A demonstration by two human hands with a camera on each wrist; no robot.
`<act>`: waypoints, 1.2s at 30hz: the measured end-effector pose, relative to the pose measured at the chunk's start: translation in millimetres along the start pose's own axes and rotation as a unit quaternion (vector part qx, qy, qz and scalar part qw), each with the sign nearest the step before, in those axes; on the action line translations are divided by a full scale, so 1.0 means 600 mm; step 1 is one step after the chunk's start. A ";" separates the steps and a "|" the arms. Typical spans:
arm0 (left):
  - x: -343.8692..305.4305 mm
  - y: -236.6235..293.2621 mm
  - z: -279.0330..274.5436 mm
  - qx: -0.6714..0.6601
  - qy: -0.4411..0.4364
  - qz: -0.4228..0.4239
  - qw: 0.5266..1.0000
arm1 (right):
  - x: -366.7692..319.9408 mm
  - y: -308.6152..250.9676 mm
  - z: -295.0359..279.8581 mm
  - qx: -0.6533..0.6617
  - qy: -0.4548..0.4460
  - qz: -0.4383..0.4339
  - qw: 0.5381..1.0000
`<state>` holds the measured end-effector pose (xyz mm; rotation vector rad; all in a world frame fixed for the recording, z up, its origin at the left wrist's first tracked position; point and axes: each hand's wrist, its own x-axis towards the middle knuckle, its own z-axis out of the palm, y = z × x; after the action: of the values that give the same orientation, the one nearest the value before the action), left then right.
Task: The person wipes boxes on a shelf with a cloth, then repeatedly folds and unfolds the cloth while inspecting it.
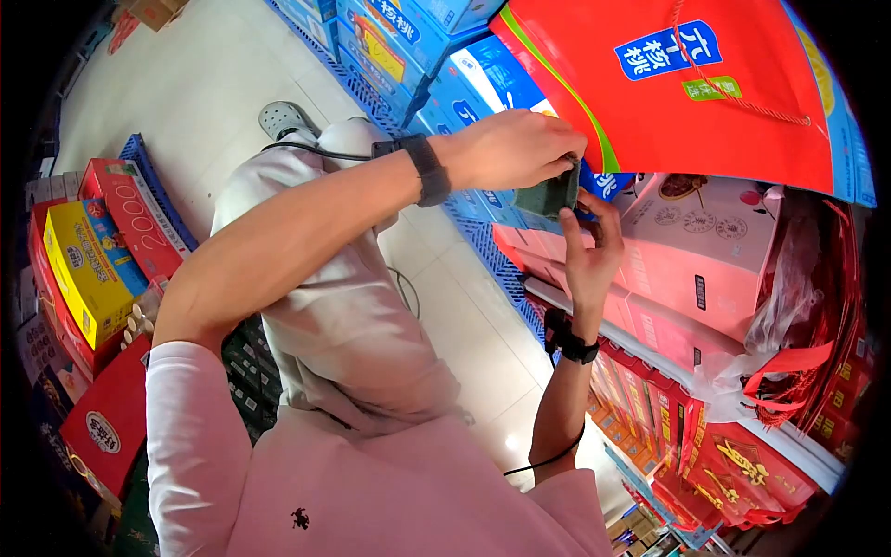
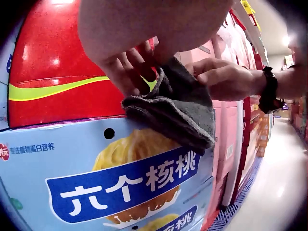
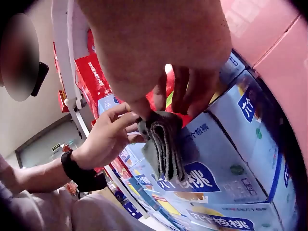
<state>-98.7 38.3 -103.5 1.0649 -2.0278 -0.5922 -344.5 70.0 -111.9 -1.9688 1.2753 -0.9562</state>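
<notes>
A dark grey-green folded cloth (image 1: 549,196) hangs between both hands in front of the stacked cartons. My left hand (image 1: 520,148) grips its upper edge, knuckles toward the camera. From the other side, my right hand (image 1: 596,249) pinches the cloth between thumb and fingers. In the right wrist view the cloth (image 3: 162,144) shows several layers folded together, their edges facing the camera. The left wrist view has the cloth (image 2: 175,108) draped over the top corner of a light-blue carton (image 2: 29,178).
A large red gift bag (image 1: 575,56) with a rope handle stands above the blue cartons (image 1: 445,111). Pink boxes (image 1: 696,260) are stacked to the right, near clear plastic (image 1: 789,288). Blue plastic pallets (image 1: 492,269) edge the tiled floor (image 1: 213,84). Red and yellow boxes (image 1: 88,269) stand at left.
</notes>
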 end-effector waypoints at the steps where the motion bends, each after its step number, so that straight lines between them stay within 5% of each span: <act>1: 0.000 -0.001 0.001 -0.004 0.005 0.003 1.000 | 0.002 0.001 0.000 0.003 0.002 0.012 1.000; 5: -0.002 0.002 -0.002 -0.002 -0.008 -0.016 1.000 | 0.005 0.006 -0.002 0.001 0.000 0.032 0.999; 14: -0.010 -0.037 0.006 0.099 -0.007 0.106 0.989 | -0.009 0.013 -0.006 0.069 0.041 0.129 0.988; 20: -0.013 -0.024 0.008 0.039 -0.031 0.026 0.998 | -0.011 -0.025 0.005 -0.146 -0.053 -0.103 0.983; 23: -0.009 -0.021 0.007 0.002 -0.019 -0.005 1.000 | -0.017 -0.017 0.019 -0.189 -0.048 -0.126 0.973; 27: -0.014 -0.036 0.000 0.026 -0.057 0.024 0.998 | -0.027 -0.021 0.037 0.007 0.032 -0.038 0.999; 30: -0.016 -0.036 -0.002 0.020 -0.068 0.019 0.997 | -0.017 0.003 0.015 -0.045 -0.021 -0.047 0.998; 36: -0.016 -0.034 -0.004 -0.003 -0.050 -0.006 0.999 | -0.017 0.022 0.011 0.132 -0.034 0.008 0.991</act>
<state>-83.2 35.0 -120.1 1.0643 -2.1057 -0.6697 -348.4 75.4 -128.8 -1.7690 1.0662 -0.9873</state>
